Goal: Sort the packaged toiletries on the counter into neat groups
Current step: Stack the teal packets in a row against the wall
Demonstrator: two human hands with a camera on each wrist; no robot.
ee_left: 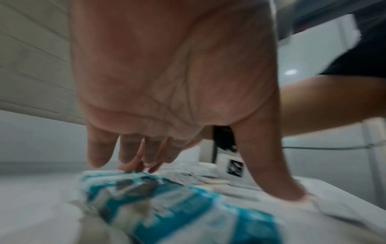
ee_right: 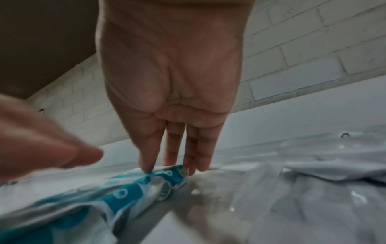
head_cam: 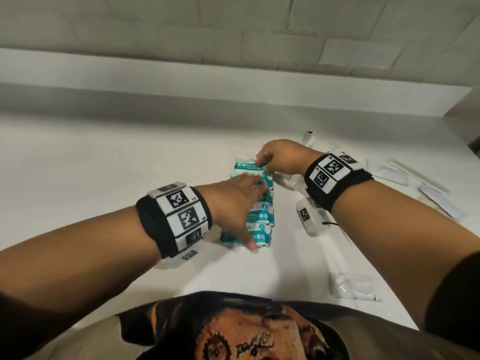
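Several teal and white packets lie overlapped in a row on the white counter, running away from me. My left hand lies over the row with straight fingers, its thumb down by the near end. In the left wrist view the fingers reach the far packets, blurred. My right hand is at the row's far end. Its straight fingers touch the edge of the farthest teal packet, thumb apart. Neither hand grips anything.
Clear-wrapped items lie scattered on the right, with a small white bottle behind the right hand and another clear packet near the counter's front edge. A raised ledge and a brick wall close off the back.
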